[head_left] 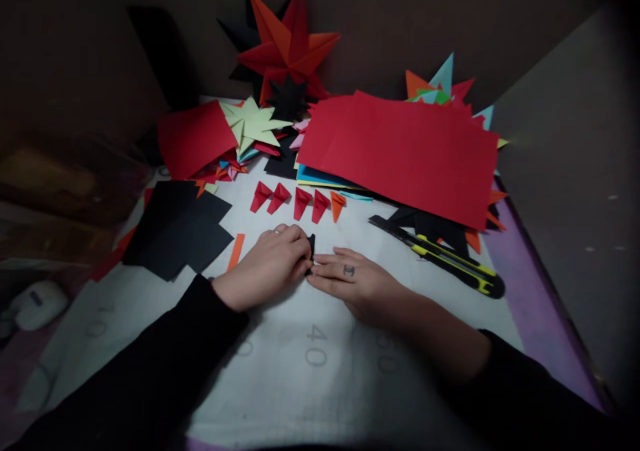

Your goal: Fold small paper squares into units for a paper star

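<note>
A small piece of black paper (pixel 312 245) lies on the mat between my two hands, mostly covered by fingers. My left hand (pixel 275 257) has its fingers curled and pinches the paper from the left. My right hand (pixel 357 281) lies almost flat, with its fingers stretched out and their tips touching the paper's right side. Just beyond my hands is a row of folded red paper pieces (pixel 302 203), with one folded orange piece (pixel 337 206) at its right end. An orange paper strip (pixel 236 252) lies beside my left wrist.
A yellow and black utility knife (pixel 450 264) lies to the right with its blade out. Black paper sheets (pixel 175 227) lie at left, large red sheets (pixel 400 151) at back right. Folded paper stars, including a big red-orange one (pixel 293 47), stand behind. A white device (pixel 39 304) sits far left.
</note>
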The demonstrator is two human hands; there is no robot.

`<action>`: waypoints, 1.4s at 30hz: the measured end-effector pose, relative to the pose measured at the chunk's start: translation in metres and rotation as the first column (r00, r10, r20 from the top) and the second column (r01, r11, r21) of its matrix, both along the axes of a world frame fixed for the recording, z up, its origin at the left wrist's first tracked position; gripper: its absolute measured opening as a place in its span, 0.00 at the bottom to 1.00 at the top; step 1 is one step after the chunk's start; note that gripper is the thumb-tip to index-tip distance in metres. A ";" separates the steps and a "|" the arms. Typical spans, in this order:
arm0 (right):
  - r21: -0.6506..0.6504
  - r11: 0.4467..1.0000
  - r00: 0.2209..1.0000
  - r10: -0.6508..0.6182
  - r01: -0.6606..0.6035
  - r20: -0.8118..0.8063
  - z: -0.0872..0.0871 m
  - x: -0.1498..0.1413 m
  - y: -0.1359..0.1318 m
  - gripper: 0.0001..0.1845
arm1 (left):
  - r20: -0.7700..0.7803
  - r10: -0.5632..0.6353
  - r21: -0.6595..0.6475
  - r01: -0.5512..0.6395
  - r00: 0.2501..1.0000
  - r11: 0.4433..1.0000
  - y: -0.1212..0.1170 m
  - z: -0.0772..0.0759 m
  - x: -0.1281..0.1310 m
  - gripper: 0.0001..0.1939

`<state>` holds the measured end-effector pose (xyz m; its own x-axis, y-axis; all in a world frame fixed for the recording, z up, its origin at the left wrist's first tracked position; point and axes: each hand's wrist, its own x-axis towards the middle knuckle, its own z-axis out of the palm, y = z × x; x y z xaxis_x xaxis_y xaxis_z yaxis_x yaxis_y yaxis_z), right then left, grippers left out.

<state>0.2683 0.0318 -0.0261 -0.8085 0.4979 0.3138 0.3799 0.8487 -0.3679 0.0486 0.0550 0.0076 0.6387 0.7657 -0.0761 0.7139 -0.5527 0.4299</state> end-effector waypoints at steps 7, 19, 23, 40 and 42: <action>0.047 0.999 1.000 -0.002 0.003 -0.025 -0.003 -0.001 -0.001 0.20 | -0.037 0.015 -0.023 -0.016 0.999 1.000 0.000 0.004 0.002 0.09; 0.056 0.998 1.000 -0.008 0.009 -0.010 -0.002 -0.001 -0.001 0.18 | -0.058 0.030 -0.019 -0.032 0.998 0.999 0.000 0.006 0.006 0.09; 0.068 0.998 1.000 0.002 -0.004 0.020 -0.004 0.000 -0.001 0.18 | -0.066 0.107 -0.001 -0.108 0.992 0.994 -0.005 0.005 0.006 0.05; 0.073 0.997 0.997 0.002 -0.008 0.078 0.003 0.001 -0.002 0.20 | 0.137 0.462 0.111 -0.477 0.876 0.872 -0.006 -0.007 -0.003 0.04; 0.050 0.999 0.994 -0.003 -0.003 0.108 0.005 0.001 -0.003 0.21 | 0.152 0.466 0.104 -0.483 0.872 0.869 -0.005 -0.008 -0.005 0.04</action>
